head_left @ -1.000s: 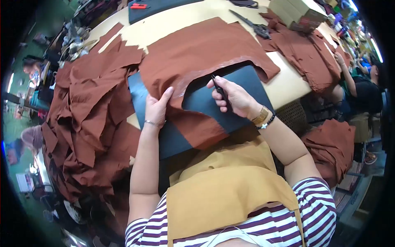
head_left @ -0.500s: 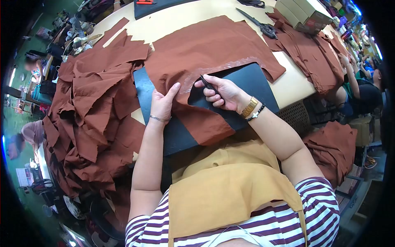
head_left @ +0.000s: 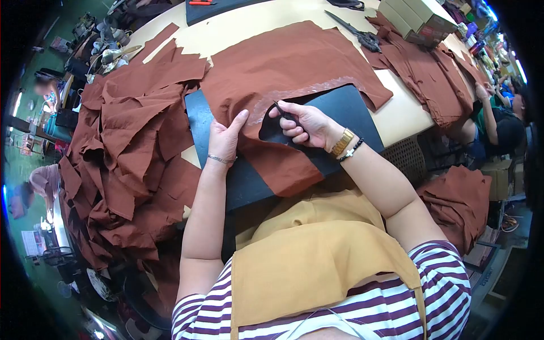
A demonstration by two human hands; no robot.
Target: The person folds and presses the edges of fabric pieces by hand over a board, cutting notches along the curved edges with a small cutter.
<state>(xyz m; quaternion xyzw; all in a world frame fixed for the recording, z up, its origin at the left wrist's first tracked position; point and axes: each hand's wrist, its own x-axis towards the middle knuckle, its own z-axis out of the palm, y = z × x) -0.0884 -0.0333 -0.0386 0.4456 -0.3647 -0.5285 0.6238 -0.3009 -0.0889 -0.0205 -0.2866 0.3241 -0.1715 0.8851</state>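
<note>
A rust-brown fabric piece (head_left: 283, 62) with a curved cut-out lies partly over a dark board (head_left: 345, 122). Whitish marks run along the curved edge. My left hand (head_left: 225, 139) pinches the fabric left of the cut-out, thumb on top, its other fingers hidden beneath the cloth. In my right hand (head_left: 306, 126) is a small black tool (head_left: 287, 115), its tip close to the fabric's curved edge. My right fingers are curled round it. Whether the tip touches the fabric, I cannot tell.
A heap of brown fabric (head_left: 130, 147) lies at the left. Large scissors (head_left: 360, 35), more stacked fabric (head_left: 425, 79) and a cardboard box (head_left: 416, 22) are at the back right. A person (head_left: 498, 122) sits at the far right. Brown cloth (head_left: 459, 204) is bundled at the lower right.
My right hand with the black tool has moved left along the curved edge, closer to my left hand. My left hand still holds the fabric. The view has shifted slightly.
</note>
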